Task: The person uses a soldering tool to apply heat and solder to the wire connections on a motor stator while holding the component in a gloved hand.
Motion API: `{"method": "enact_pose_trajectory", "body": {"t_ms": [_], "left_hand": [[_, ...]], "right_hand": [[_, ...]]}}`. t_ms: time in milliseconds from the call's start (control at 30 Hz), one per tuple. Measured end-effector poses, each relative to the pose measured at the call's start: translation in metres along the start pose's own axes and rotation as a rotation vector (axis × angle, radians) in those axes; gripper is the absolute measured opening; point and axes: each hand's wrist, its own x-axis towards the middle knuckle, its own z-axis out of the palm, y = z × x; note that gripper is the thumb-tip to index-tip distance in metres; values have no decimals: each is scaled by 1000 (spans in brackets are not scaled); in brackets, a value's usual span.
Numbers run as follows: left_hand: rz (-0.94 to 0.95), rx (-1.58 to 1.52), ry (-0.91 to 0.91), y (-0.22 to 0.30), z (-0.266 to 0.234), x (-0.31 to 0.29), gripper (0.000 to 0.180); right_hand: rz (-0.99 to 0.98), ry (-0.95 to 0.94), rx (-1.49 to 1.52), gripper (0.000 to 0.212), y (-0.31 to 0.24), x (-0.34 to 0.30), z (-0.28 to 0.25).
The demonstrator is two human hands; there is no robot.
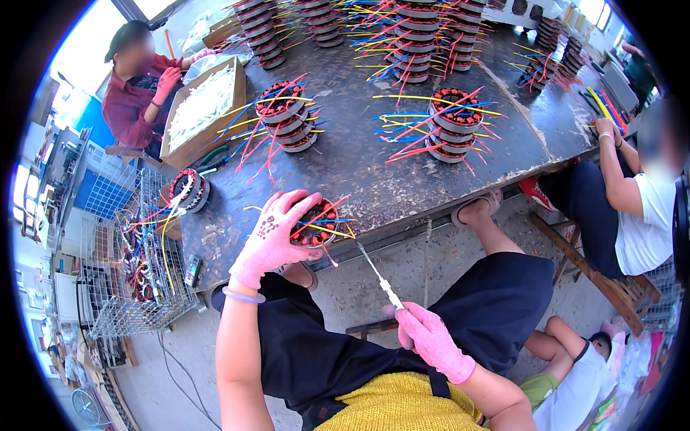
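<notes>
My left hand, in a pink glove, is closed around a motor stator at the table's near edge. The stator has red windings, and red, yellow and blue wires stick out of it. In my right hand, also gloved in pink, is a slim tool with a white handle and a thin metal shaft. Its tip reaches the wire ends on the stator's right side; whether it touches them I cannot tell. Further left on the table sits another stator with white bands.
Stacks of wired stators stand on the dark table, with taller ones behind. A cardboard box of white pieces and pliers are at left. A wire basket adjoins the table. Other people sit left and right; a child is lower right.
</notes>
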Motion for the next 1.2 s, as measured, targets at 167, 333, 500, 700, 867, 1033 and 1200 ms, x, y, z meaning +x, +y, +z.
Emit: {"method": "enact_pose_trajectory", "body": {"t_ms": [167, 333, 500, 700, 867, 1033, 1200], "left_hand": [[8, 5, 14, -2, 2, -1, 93], [9, -4, 14, -1, 1, 1, 93], [-29, 25, -4, -1, 1, -1, 91], [-12, 15, 11, -4, 5, -1, 91], [-32, 4, 6, 1, 1, 0, 90], [-33, -12, 8, 2, 1, 0, 90], [-31, -3, 1, 3, 0, 0, 89]], "right_hand": [[2, 7, -55, 36, -2, -1, 0], [1, -2, -6, 36, 0, -1, 0], [23, 5, 23, 35, -3, -2, 0], [33, 5, 61, 35, 1, 0, -1], [12, 17, -17, 34, -3, -2, -1], [-1, 19, -38, 34, -1, 0, -1], [-13, 10, -36, 34, -1, 0, -1]]}}
